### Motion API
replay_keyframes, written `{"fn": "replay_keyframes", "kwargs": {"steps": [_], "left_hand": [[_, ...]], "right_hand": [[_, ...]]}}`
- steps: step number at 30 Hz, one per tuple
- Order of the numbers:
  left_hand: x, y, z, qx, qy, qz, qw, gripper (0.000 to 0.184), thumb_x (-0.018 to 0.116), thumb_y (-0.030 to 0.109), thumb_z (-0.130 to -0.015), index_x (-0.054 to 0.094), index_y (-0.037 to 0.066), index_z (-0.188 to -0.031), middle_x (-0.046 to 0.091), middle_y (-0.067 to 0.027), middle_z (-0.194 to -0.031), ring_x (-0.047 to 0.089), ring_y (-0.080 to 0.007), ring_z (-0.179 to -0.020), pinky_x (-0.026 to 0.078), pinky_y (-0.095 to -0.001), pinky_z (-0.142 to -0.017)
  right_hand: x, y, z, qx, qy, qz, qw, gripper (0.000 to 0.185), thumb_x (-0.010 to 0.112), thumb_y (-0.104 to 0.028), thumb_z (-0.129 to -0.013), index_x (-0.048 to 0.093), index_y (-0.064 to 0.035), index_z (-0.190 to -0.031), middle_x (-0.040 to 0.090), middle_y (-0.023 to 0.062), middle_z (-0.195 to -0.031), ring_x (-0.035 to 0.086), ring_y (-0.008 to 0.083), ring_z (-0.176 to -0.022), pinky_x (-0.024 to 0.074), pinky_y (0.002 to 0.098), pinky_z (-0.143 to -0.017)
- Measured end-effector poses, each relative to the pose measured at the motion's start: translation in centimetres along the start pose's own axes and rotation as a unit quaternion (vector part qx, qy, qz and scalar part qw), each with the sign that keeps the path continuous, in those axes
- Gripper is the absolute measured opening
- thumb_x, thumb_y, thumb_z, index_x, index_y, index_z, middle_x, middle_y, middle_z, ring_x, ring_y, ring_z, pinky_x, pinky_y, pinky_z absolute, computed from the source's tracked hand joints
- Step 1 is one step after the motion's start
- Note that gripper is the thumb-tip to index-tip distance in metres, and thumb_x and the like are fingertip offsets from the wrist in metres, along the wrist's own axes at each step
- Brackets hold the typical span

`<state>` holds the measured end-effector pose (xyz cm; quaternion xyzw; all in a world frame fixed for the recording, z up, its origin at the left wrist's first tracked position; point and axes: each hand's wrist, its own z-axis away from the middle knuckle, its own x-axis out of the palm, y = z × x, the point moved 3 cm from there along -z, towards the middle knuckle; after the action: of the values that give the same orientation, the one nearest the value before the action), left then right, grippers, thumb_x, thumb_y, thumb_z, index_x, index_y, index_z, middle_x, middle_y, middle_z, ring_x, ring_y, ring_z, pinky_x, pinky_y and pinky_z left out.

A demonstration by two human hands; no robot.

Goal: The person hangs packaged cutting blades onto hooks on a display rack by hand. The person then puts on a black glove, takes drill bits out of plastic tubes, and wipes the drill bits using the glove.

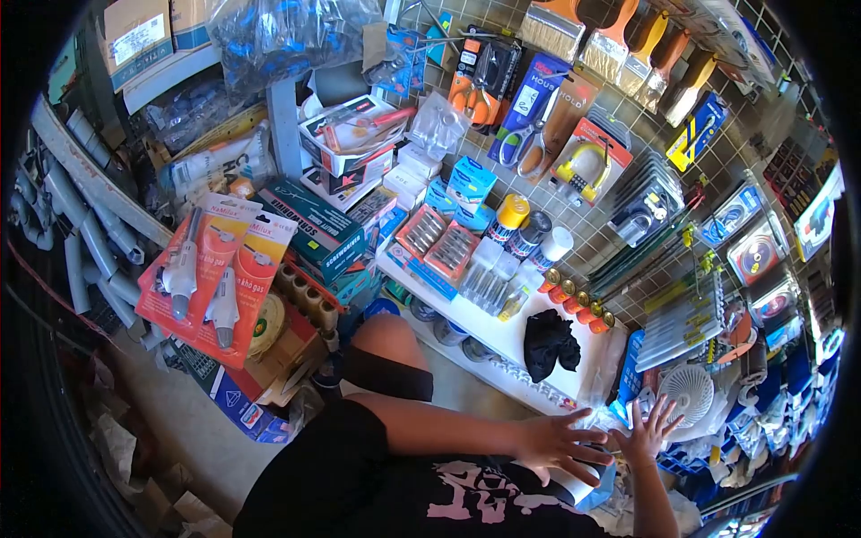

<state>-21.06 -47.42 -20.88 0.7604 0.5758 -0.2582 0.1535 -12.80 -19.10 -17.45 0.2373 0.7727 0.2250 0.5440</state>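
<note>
My left hand (567, 448) reaches across from the left over my black shirt, its fingers spread and nothing held. Close beside it on the right, my right hand (644, 433) is raised with its fingers fanned out, also holding nothing. Their fingertips come near each other; I cannot tell whether they touch. A small white round fan-like grille (689, 394) lies just beyond my right fingers. Further up, a crumpled black cloth or bag (550, 345) rests on the white shelf (475, 350), beside a row of small orange cans (574, 301).
Spray cans (527, 229) and boxes stand along the shelf. Packaged scissors (538, 134), paintbrushes (619, 45) and padlocks hang on the wall grid. Red blister packs (215, 269) sit on cartons at left, near grey pipes (85, 211). A bare knee (392, 341) is beside the shelf.
</note>
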Motion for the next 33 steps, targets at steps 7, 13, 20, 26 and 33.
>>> {"fn": "replay_keyframes", "kwargs": {"steps": [7, 13, 20, 26, 33], "left_hand": [[1.3, 0.8, -1.4, 0.001, -0.052, 0.028, 0.998, 0.125, 0.081, 0.067, -0.059, 0.010, 0.045, -0.159, 0.001, 0.0017, -0.170, 0.001, -0.0293, -0.156, -0.008, -0.0664, -0.119], [1.1, 1.2, -0.4, -0.068, -0.102, 0.047, 0.991, 0.123, 0.081, 0.067, -0.062, 0.008, 0.046, -0.159, 0.002, -0.0004, -0.170, 0.003, -0.0375, -0.155, -0.001, -0.0748, -0.115], [-0.1, 1.0, 0.6, -0.146, -0.139, 0.071, 0.977, 0.124, 0.086, 0.060, -0.061, 0.008, 0.050, -0.158, -0.006, -0.0075, -0.169, -0.002, -0.0547, -0.149, 0.017, -0.0787, -0.111], [-0.8, 0.0, 1.1, -0.154, -0.084, 0.115, 0.978, 0.119, 0.089, 0.041, -0.067, 0.012, 0.051, -0.157, -0.011, -0.0141, -0.167, -0.005, -0.0575, -0.148, 0.037, -0.0651, -0.111], [-0.4, -0.2, 2.2, -0.149, -0.161, 0.306, 0.926, 0.093, 0.078, 0.029, -0.082, 0.024, 0.048, -0.156, 0.000, -0.0143, -0.168, 0.006, -0.0496, -0.151, 0.039, -0.0642, -0.110]], "right_hand": [[2.6, 1.6, 1.8, 0.096, -0.134, 0.028, 0.986, 0.113, 0.089, -0.047, -0.061, 0.030, -0.0324, -0.157, 0.008, 0.0261, -0.165, 0.007, 0.0469, -0.153, 0.0016, 0.0686, -0.119], [4.3, 1.4, 2.4, 0.130, -0.191, 0.019, 0.973, 0.113, 0.086, -0.046, -0.068, 0.020, -0.0322, -0.159, 0.003, 0.0279, -0.165, 0.000, 0.0444, -0.154, -0.0014, 0.0695, -0.118], [4.6, -0.9, 1.7, 0.173, -0.160, -0.002, 0.972, 0.113, 0.091, -0.035, -0.063, 0.026, -0.0396, -0.156, -0.007, 0.0266, -0.165, -0.008, 0.0528, -0.150, 0.0087, 0.0799, -0.110], [4.4, -2.2, 0.8, 0.173, -0.134, -0.160, 0.963, 0.103, 0.087, -0.020, -0.068, 0.034, -0.0365, -0.155, -0.010, 0.0272, -0.165, -0.010, 0.0558, -0.149, 0.0171, 0.0773, -0.110], [4.1, -8.1, 0.3, 0.028, 0.020, -0.310, 0.950, 0.076, 0.070, -0.024, -0.084, 0.035, -0.0233, -0.151, -0.001, 0.0376, -0.161, 0.003, 0.0631, -0.146, 0.0210, 0.0722, -0.113]]}}
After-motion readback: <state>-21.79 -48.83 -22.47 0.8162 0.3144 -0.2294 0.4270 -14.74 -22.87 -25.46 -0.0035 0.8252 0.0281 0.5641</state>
